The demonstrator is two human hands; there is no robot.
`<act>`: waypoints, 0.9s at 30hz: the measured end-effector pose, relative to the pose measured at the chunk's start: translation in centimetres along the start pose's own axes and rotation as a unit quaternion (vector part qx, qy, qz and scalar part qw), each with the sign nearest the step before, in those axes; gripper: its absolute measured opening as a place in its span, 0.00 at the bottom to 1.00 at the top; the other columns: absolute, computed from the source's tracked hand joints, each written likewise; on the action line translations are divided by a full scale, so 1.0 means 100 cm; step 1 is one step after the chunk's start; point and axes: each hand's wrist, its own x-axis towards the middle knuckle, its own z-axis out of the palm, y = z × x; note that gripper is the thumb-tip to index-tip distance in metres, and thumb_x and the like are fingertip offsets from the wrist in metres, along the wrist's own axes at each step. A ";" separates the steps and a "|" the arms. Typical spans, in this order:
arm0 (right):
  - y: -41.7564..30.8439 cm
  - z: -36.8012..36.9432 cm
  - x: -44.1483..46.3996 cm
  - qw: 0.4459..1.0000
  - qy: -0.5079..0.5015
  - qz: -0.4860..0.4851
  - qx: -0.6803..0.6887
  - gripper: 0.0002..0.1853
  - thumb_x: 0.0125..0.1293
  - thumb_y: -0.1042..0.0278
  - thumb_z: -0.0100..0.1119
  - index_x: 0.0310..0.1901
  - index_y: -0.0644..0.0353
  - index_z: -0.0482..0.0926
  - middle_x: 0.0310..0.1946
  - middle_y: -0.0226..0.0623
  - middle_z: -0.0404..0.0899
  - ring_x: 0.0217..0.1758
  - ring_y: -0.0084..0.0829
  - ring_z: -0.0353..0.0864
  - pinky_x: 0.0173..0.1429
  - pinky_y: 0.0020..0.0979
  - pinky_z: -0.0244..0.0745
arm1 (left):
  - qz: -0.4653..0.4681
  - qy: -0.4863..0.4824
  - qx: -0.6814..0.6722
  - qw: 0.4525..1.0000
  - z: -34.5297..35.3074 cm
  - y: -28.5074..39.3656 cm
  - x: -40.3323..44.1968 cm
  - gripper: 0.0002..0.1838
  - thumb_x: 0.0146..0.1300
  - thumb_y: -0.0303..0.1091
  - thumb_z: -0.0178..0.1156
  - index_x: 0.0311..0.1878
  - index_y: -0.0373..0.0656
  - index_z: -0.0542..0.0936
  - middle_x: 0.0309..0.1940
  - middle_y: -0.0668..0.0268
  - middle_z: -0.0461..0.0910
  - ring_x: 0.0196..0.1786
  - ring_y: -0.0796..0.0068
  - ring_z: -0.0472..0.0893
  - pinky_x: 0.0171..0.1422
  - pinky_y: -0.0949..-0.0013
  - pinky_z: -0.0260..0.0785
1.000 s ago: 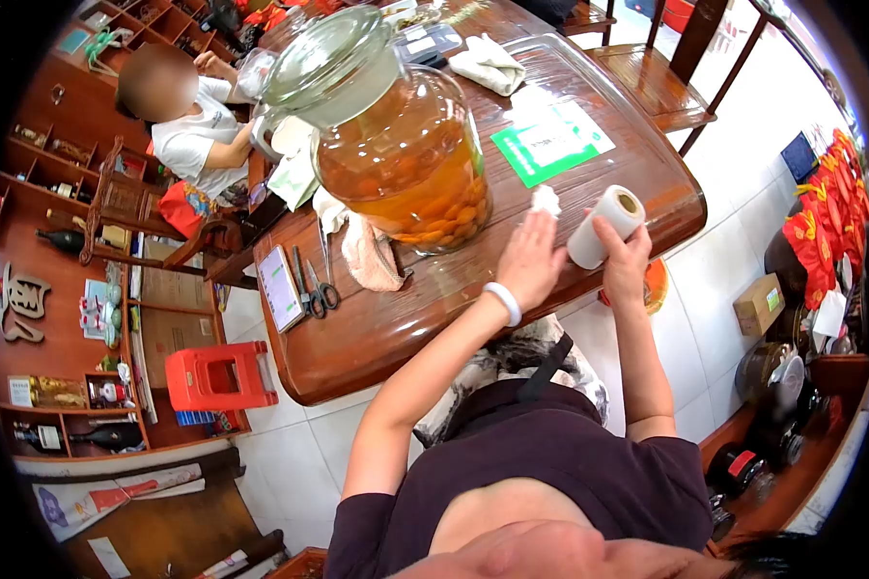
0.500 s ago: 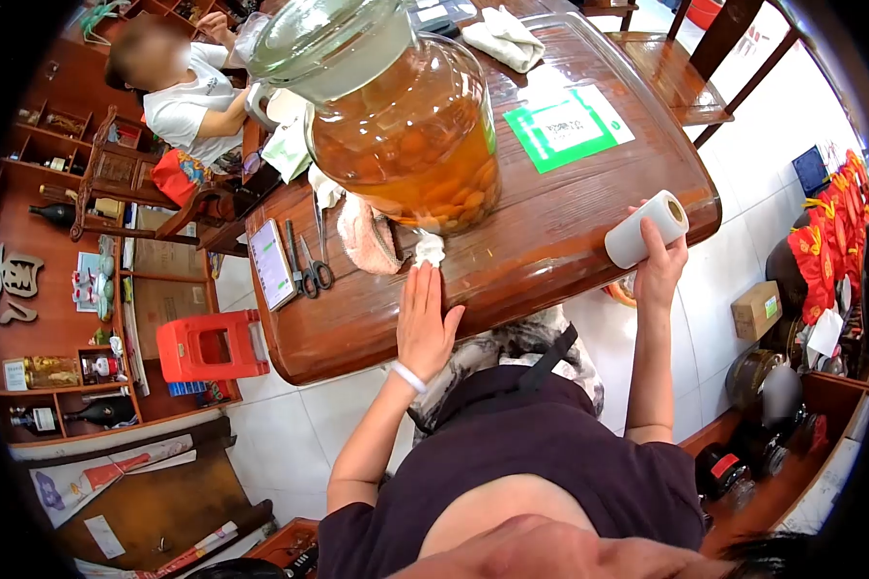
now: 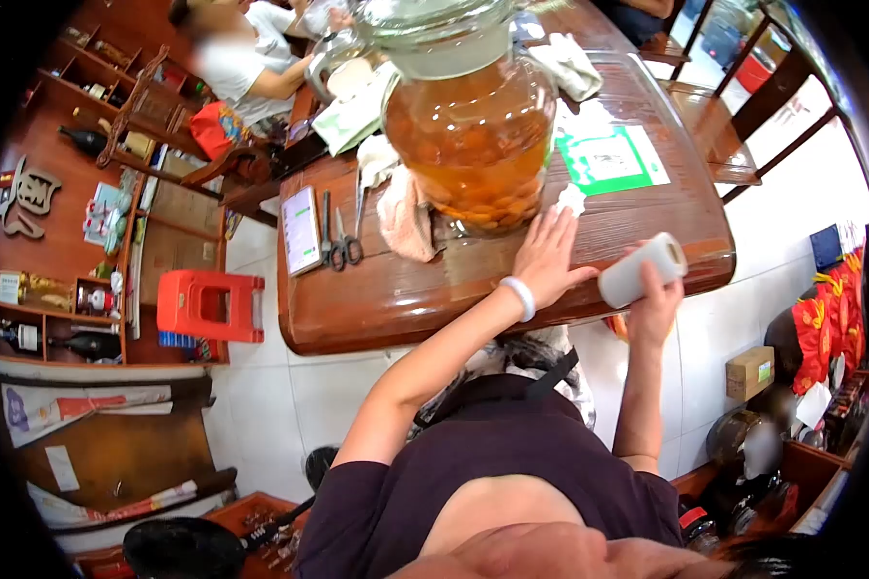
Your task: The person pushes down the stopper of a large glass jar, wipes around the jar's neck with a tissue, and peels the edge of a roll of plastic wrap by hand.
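Right hand (image 3: 657, 301): grip closed around white roll (image 3: 635, 274), right of centre. Left hand (image 3: 547, 262): flat, grip open, fingertips at white tissue (image 3: 572, 199). Green-and-white card (image 3: 610, 162), upper right: print too small to read.

Red plastic stool (image 3: 210, 280) near wooden shelving (image 3: 68, 265); scissors (image 3: 343, 241) just beside phone (image 3: 301, 232); cardboard box (image 3: 749, 373) near red pouches (image 3: 813, 333).

Bright light floods in here, bleaching the floor (image 3: 799, 188) at upper right and streaking the table (image 3: 410, 307) and glass jar (image 3: 478, 125) with glare, while the white roll (image 3: 635, 272) looks slightly smeared and the far-left shelves (image 3: 72, 69) bend toward a black border.
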 end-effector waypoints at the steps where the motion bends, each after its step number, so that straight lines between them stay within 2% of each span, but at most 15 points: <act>1: 0.006 0.001 -0.002 0.999 -0.005 0.032 -0.004 0.21 0.56 0.76 0.59 0.51 0.69 0.67 0.44 0.43 0.76 0.45 0.35 0.78 0.50 0.35 0.73 | -0.008 0.032 -0.064 0.997 -0.003 -0.002 -0.007 0.39 0.56 0.53 0.56 0.61 0.29 0.62 0.64 0.49 0.57 0.69 0.52 0.51 0.72 0.57 0.42; 2: 0.011 0.004 -0.004 0.998 -0.025 0.056 -0.009 0.21 0.55 0.74 0.60 0.51 0.68 0.68 0.41 0.41 0.78 0.43 0.33 0.79 0.49 0.32 0.73 | -0.011 0.060 -0.129 0.990 -0.009 -0.002 -0.016 0.34 0.57 0.48 0.57 0.59 0.31 0.65 0.63 0.50 0.60 0.69 0.53 0.52 0.71 0.58 0.44; 4: 0.013 0.024 -0.012 0.995 -0.032 0.095 -0.006 0.21 0.55 0.71 0.62 0.50 0.66 0.69 0.39 0.40 0.79 0.41 0.29 0.79 0.48 0.29 0.72 | -0.044 0.129 -0.286 0.949 -0.034 -0.001 -0.040 0.21 0.55 0.30 0.60 0.52 0.33 0.73 0.59 0.53 0.68 0.64 0.55 0.63 0.67 0.62 0.55; 5: 0.016 0.032 -0.016 0.993 -0.056 0.095 -0.030 0.21 0.57 0.70 0.61 0.51 0.66 0.69 0.42 0.37 0.77 0.43 0.25 0.77 0.49 0.26 0.71 | -0.026 0.133 -0.338 0.931 -0.041 -0.008 -0.050 0.23 0.56 0.29 0.59 0.56 0.35 0.70 0.58 0.58 0.69 0.61 0.61 0.67 0.65 0.65 0.58; 7: 0.022 0.056 -0.026 0.988 -0.112 0.102 -0.011 0.21 0.61 0.68 0.57 0.54 0.66 0.68 0.46 0.36 0.75 0.48 0.23 0.73 0.52 0.25 0.68 | -0.158 0.078 -0.603 0.778 -0.058 0.008 -0.065 0.26 0.59 0.30 0.58 0.60 0.35 0.66 0.56 0.61 0.70 0.59 0.70 0.68 0.62 0.68 0.61; 8: 0.024 0.068 -0.031 0.981 -0.157 0.109 -0.013 0.21 0.62 0.67 0.56 0.55 0.67 0.67 0.47 0.35 0.74 0.50 0.23 0.71 0.54 0.25 0.66 | -0.162 0.078 -0.616 0.767 -0.056 0.009 -0.070 0.28 0.60 0.30 0.58 0.62 0.37 0.62 0.53 0.62 0.71 0.55 0.76 0.70 0.58 0.72 0.64; 9: 0.026 0.078 -0.036 0.972 -0.202 0.115 -0.017 0.22 0.63 0.66 0.54 0.56 0.67 0.66 0.49 0.34 0.72 0.52 0.23 0.70 0.56 0.25 0.65 | -0.153 0.113 -0.537 0.822 -0.049 0.002 -0.076 0.26 0.59 0.29 0.59 0.60 0.36 0.65 0.52 0.61 0.71 0.51 0.76 0.72 0.53 0.73 0.67; 11: 0.020 0.095 -0.045 0.963 -0.238 0.018 -0.127 0.19 0.65 0.67 0.52 0.54 0.69 0.68 0.47 0.36 0.74 0.52 0.25 0.70 0.56 0.26 0.65 | -0.228 0.150 -0.622 0.734 -0.046 -0.013 -0.087 0.24 0.61 0.38 0.58 0.57 0.37 0.67 0.51 0.60 0.72 0.49 0.72 0.75 0.51 0.67 0.70; 12: 0.016 0.097 -0.043 0.957 -0.264 0.062 -0.106 0.18 0.65 0.69 0.51 0.53 0.69 0.69 0.48 0.37 0.74 0.52 0.24 0.71 0.55 0.26 0.67 | -0.232 0.155 -0.618 0.735 -0.056 -0.015 -0.090 0.24 0.61 0.38 0.58 0.57 0.37 0.67 0.51 0.60 0.72 0.49 0.72 0.75 0.51 0.67 0.70; 14: 0.013 0.097 -0.037 0.949 -0.280 0.131 -0.065 0.14 0.64 0.73 0.50 0.50 0.69 0.72 0.45 0.36 0.76 0.46 0.23 0.75 0.50 0.25 0.72 | -0.176 0.077 -0.824 0.532 -0.078 -0.019 -0.100 0.25 0.64 0.47 0.53 0.55 0.37 0.68 0.50 0.59 0.73 0.48 0.67 0.76 0.50 0.61 0.72; 17: 0.025 0.106 -0.032 0.951 -0.276 0.049 -0.132 0.10 0.62 0.73 0.54 0.44 0.66 0.73 0.32 0.29 0.76 0.33 0.18 0.74 0.40 0.20 0.72 | -0.188 0.100 -0.823 0.526 -0.083 -0.022 -0.113 0.28 0.64 0.53 0.49 0.55 0.38 0.67 0.48 0.59 0.73 0.48 0.65 0.76 0.50 0.58 0.73; 20: 0.025 0.120 -0.042 0.932 -0.321 0.150 -0.080 0.08 0.59 0.78 0.57 0.40 0.65 0.73 0.31 0.27 0.75 0.33 0.16 0.73 0.36 0.19 0.70 | -0.196 0.127 -0.829 0.508 -0.086 -0.020 -0.116 0.27 0.63 0.51 0.51 0.55 0.38 0.67 0.48 0.61 0.73 0.49 0.66 0.76 0.53 0.57 0.71; 23: 0.034 0.129 -0.048 0.914 -0.358 -0.013 -0.190 0.07 0.60 0.76 0.57 0.39 0.64 0.73 0.29 0.27 0.74 0.29 0.14 0.72 0.32 0.18 0.69 | -0.216 0.173 -0.821 0.499 -0.082 -0.028 -0.120 0.26 0.63 0.50 0.53 0.55 0.38 0.67 0.48 0.63 0.73 0.51 0.67 0.74 0.57 0.58 0.67; 25: 0.031 0.128 -0.046 0.914 -0.359 0.023 -0.186 0.07 0.59 0.74 0.59 0.38 0.64 0.73 0.29 0.28 0.75 0.29 0.15 0.72 0.33 0.19 0.69 | -0.181 0.145 -0.830 0.507 -0.082 -0.036 -0.123 0.31 0.61 0.55 0.53 0.60 0.44 0.63 0.55 0.65 0.69 0.59 0.68 0.68 0.65 0.60 0.58; 27: 0.028 0.128 -0.044 0.913 -0.358 0.061 -0.185 0.08 0.58 0.73 0.60 0.38 0.64 0.74 0.29 0.29 0.75 0.29 0.16 0.72 0.33 0.20 0.69 | -0.154 0.132 -0.841 0.501 -0.095 -0.032 -0.118 0.30 0.61 0.52 0.54 0.58 0.41 0.65 0.53 0.65 0.71 0.56 0.70 0.70 0.62 0.62 0.61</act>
